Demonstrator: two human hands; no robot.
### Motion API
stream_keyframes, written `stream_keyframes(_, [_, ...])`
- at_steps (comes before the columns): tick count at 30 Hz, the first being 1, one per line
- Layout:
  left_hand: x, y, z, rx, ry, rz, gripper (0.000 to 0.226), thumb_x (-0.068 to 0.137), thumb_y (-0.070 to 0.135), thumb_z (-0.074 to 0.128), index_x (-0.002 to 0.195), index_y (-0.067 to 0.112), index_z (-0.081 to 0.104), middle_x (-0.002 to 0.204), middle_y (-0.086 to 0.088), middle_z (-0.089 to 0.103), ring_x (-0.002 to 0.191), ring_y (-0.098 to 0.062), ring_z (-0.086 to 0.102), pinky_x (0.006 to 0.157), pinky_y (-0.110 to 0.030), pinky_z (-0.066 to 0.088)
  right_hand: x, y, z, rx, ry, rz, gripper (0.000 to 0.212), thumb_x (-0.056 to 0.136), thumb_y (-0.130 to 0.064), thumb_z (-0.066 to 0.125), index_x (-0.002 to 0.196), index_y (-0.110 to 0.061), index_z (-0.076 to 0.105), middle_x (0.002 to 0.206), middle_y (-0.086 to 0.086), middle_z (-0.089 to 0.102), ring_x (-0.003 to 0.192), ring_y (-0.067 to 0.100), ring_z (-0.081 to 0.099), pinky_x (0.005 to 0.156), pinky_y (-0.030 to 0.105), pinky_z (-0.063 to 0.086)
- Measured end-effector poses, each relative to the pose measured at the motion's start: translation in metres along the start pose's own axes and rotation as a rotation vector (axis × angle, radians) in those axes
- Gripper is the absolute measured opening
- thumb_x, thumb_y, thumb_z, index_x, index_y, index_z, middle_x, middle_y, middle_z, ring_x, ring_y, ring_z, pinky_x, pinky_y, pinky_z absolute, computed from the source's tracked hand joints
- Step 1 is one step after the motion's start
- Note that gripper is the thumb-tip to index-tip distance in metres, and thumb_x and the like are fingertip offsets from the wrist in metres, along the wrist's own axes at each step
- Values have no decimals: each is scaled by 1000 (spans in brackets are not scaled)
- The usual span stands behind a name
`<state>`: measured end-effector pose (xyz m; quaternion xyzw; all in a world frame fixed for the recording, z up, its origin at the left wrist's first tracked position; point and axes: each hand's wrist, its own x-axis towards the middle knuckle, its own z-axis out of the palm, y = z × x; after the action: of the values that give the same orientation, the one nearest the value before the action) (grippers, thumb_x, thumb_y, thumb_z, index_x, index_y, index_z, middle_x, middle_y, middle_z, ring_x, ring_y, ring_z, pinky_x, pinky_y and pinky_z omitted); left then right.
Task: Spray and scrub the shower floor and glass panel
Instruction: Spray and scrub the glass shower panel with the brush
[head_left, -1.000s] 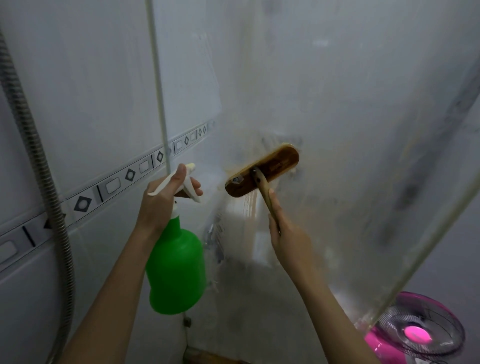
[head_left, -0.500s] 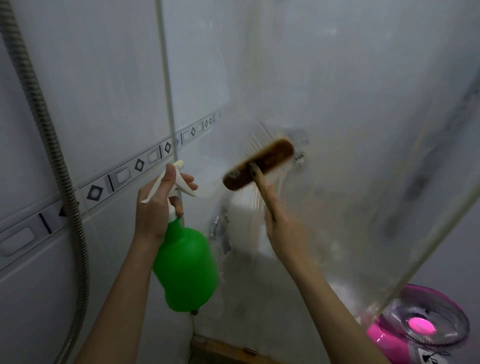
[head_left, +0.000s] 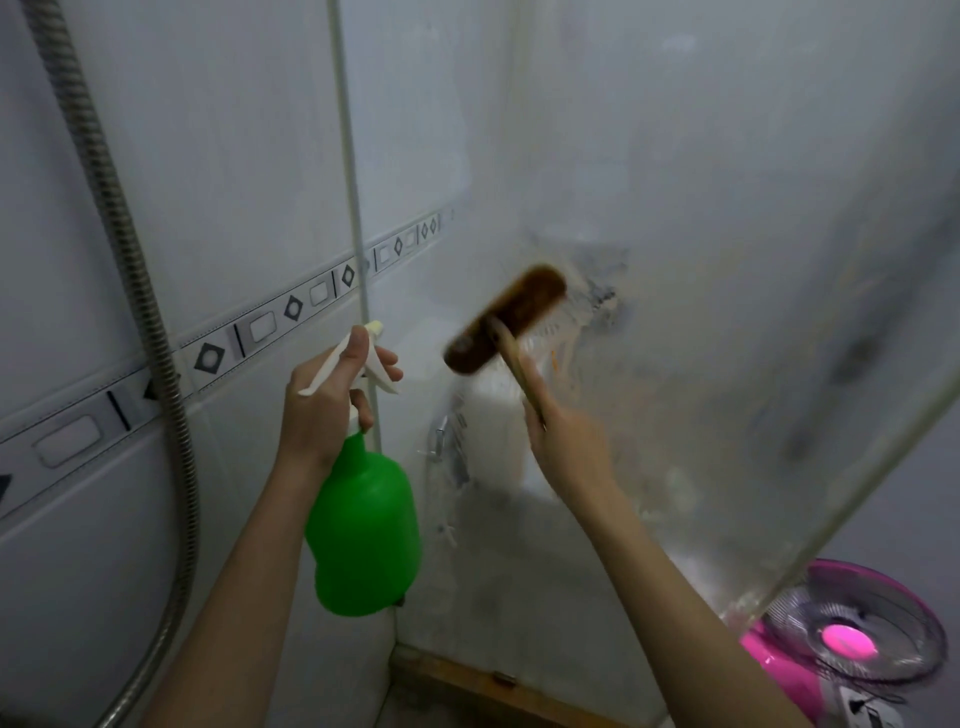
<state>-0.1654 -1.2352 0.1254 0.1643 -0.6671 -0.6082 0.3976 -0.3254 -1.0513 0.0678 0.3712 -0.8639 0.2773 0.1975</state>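
Note:
My left hand grips the white trigger head of a green spray bottle, which hangs upright below it, close to the tiled wall. My right hand holds the wooden handle of a brown scrub brush. The brush head is tilted and pressed with its bristles against the cloudy glass panel. Wet streaks and smears show on the glass around the brush. The shower floor is out of view.
A metal shower hose hangs down the tiled wall at the left. The glass panel's frame edge runs vertically by the bottle. A pink fan stands at the lower right beyond the glass. A wooden strip lies at the bottom.
The brush head has moved up and to the right across the glass and now looks blurred with motion. The left hand and bottle have stayed about where they were.

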Motion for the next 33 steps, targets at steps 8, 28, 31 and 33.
stream_keyframes(8, [-4, -8, 16, -51, -32, 0, 42, 102, 46, 47, 101, 13, 73, 94, -13, 76, 49, -17, 52, 41, -17, 43, -27, 28, -13, 121, 24, 107, 65, 100, -24, 46, 150, -42, 9, 75, 11, 62, 57, 29, 58, 50, 36, 44])
stream_keyframes(28, [-12, -77, 133, 122, -254, -180, 60, 97, 51, 57, 68, 0, 70, 62, -15, 69, 58, -22, 68, 70, -34, 56, 28, 39, -99, 203, 350, 92, 58, 103, -29, 42, 154, -35, 14, 92, 6, 68, 50, 10, 51, 47, 25, 46])
stream_keyframes(31, [-15, -76, 135, 122, -214, -198, 56, 98, 46, 59, 64, 2, 66, 58, -13, 62, 48, -22, 59, 55, -27, 51, 29, 39, -97, 215, 352, 92, 58, 103, -29, 41, 154, -35, 13, 86, 3, 66, 48, 10, 48, 45, 26, 44])
stream_keyframes(33, [-15, -78, 134, 146, -216, -188, 58, 99, 48, 57, 66, 1, 68, 59, -11, 67, 52, -21, 64, 60, -27, 53, 28, 39, -95, 226, 355, 96, 58, 103, -29, 41, 153, -37, 12, 89, 5, 67, 49, 12, 50, 47, 31, 49])
